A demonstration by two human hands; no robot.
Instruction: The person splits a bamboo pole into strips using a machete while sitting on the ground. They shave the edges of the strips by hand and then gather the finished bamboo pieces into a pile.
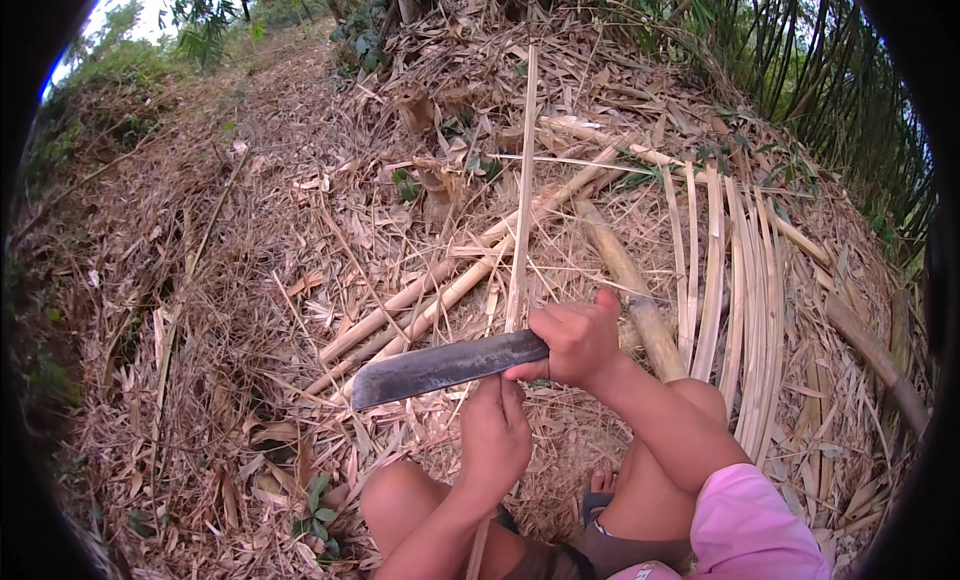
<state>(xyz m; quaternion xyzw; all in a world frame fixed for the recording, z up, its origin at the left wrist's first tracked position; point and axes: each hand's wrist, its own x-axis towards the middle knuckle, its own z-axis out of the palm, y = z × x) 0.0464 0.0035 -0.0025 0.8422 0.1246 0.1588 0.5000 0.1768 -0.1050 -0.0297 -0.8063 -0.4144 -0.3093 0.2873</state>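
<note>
The right hand (578, 340) grips a broad, scuffed, dark-bladed knife (450, 368). The left hand (497, 435) pinches a long, pale, narrow bamboo strip (524, 195).

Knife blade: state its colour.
The blade is mottled dark grey, seen best in the head view.

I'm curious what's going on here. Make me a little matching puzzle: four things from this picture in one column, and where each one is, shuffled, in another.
Things:
1. dark flat metal blade
2. row of pale split bamboo strips
3. pink fabric sleeve
4. small green leafy plant

Places:
A. around the right arm
B. extending from the right hand
C. left of the left knee
D. side by side, picture's right

Pairs: 1-B, 2-D, 3-A, 4-C
</note>
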